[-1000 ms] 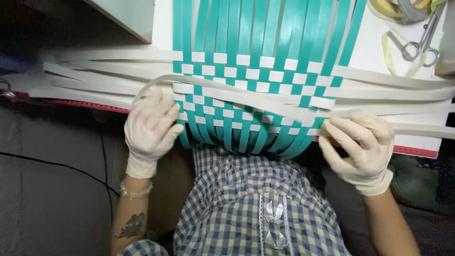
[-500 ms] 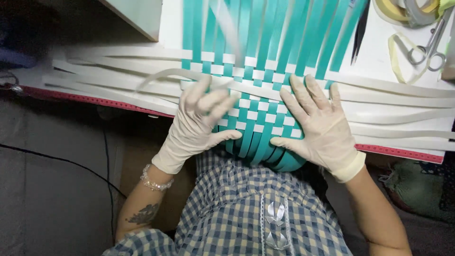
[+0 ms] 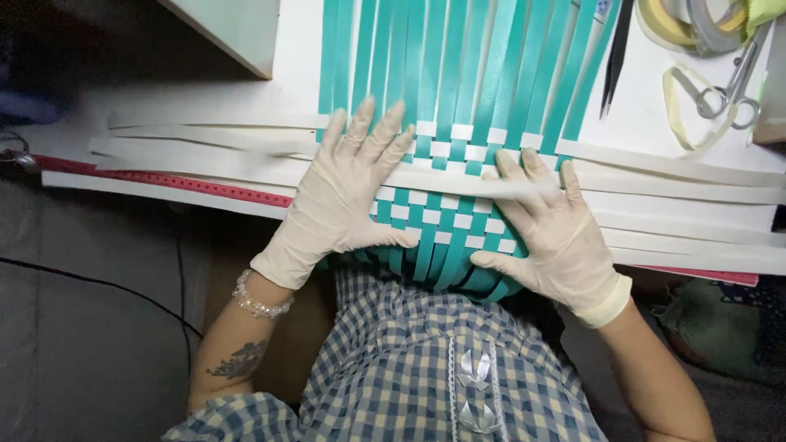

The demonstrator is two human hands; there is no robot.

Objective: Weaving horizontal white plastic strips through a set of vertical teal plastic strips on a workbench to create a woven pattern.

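Left hand (image 3: 344,200) and right hand (image 3: 553,233), gloved, lie flat with fingers spread, gripping nothing, on teal-white woven strips (image 3: 446,213) at bench (image 3: 299,49) near edge.

teal strips (image 3: 458,57) cut off at top edge, tape rolls (image 3: 696,20) partly cropped

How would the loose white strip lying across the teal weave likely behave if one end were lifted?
The white strip is long, thin and flat, so it would probably sag and flex rather than stay straight. Its surface looks smooth, so it may slide over the teal weave. It seems light; the left hand and right hand press flat nearby.
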